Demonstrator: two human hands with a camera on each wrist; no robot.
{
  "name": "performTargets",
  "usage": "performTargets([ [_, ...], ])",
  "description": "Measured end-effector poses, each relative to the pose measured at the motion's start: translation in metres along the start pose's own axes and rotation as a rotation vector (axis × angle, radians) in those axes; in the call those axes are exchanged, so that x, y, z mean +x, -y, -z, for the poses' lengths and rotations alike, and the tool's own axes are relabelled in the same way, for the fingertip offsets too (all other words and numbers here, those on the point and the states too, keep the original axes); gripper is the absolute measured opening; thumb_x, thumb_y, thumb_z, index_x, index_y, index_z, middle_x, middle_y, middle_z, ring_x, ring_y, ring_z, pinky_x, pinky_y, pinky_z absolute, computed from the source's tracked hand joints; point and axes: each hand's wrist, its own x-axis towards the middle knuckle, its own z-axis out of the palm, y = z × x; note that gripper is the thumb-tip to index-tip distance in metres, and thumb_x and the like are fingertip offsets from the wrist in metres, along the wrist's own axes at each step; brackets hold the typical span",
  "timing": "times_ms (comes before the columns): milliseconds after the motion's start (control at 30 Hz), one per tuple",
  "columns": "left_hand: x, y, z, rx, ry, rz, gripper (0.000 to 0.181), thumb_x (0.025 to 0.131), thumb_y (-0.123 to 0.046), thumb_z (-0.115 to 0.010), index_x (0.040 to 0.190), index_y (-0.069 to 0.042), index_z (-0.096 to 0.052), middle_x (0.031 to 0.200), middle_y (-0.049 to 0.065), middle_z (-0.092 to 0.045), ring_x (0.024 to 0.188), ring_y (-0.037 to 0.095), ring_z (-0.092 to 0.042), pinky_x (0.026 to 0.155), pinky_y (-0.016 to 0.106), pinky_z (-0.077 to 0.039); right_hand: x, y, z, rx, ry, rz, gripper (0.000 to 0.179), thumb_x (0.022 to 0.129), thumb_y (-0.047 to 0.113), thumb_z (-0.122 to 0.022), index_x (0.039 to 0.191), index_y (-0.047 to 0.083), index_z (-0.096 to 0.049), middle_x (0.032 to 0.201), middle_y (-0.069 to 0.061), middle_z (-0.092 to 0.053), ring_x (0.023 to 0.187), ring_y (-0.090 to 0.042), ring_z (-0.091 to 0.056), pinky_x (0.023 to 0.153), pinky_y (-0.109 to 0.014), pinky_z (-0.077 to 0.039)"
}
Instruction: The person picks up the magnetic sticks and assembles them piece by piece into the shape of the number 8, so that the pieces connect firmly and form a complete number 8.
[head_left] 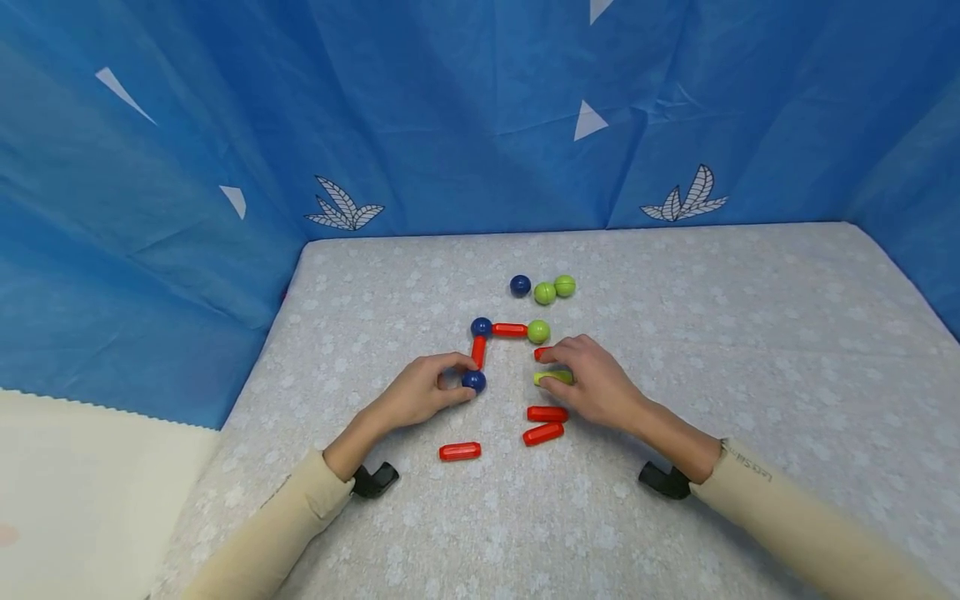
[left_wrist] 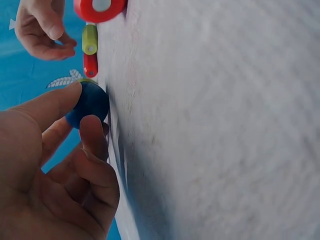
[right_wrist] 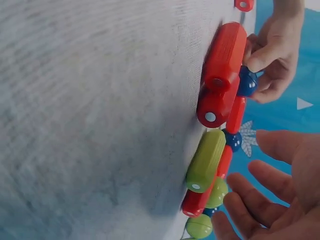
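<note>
My left hand pinches a dark blue ball between thumb and fingers. That ball sits at the lower end of a red rod, whose upper end meets another blue ball. From there a second red rod runs right to a green ball. Beside a lime green rod and a red rod, my right hand hovers with loosely bent, spread fingers. In the right wrist view a gap shows between its fingers and the green rod.
Two red rods lie close together below the right hand. Another red rod lies nearer the front. Behind the joined pieces are a blue ball and two green balls. A blue curtain hangs behind the cloth-covered table.
</note>
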Motion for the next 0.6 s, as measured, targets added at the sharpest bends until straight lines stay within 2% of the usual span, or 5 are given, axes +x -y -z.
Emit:
performTargets([
  [200, 0.0, 0.0, -0.002, -0.002, -0.001, 0.003, 0.033, 0.09, -0.026, -0.075, 0.121, -0.017, -0.066, 0.113, -0.001, -0.067, 0.057, 0.01, -0.048, 0.056, 0.029, -0.043, -0.004, -0.004, -0.003, -0.038, 0.044, -0.027, 0.027, 0.087, 0.016, -0.076, 0.11, 0.003, -0.071, 0.115, -0.007, -0.068, 0.1, -0.025, -0.057, 0.088, -0.043, -0.046],
  [367, 0.001, 0.001, -0.003, -0.004, -0.002, -0.002, 0.034, 0.09, -0.026, -0.075, 0.121, -0.017, -0.066, 0.113, -0.001, -0.067, 0.057, 0.009, -0.048, 0.056, 0.028, -0.043, -0.006, -0.008, -0.007, -0.033, 0.07, -0.055, 0.025, 0.087, 0.014, -0.076, 0.11, 0.004, -0.071, 0.112, -0.006, -0.068, 0.093, -0.023, -0.055, 0.081, -0.039, -0.047],
  [600, 0.0, 0.001, -0.003, -0.013, -0.004, 0.002, 0.034, 0.09, -0.027, -0.075, 0.121, -0.017, -0.066, 0.113, 0.0, -0.067, 0.056, 0.009, -0.048, 0.055, 0.028, -0.043, -0.005, -0.012, -0.009, -0.011, 0.078, -0.061, 0.025, 0.087, 0.005, -0.075, 0.111, 0.004, -0.071, 0.116, -0.007, -0.068, 0.098, -0.024, -0.057, 0.083, -0.041, -0.048],
])
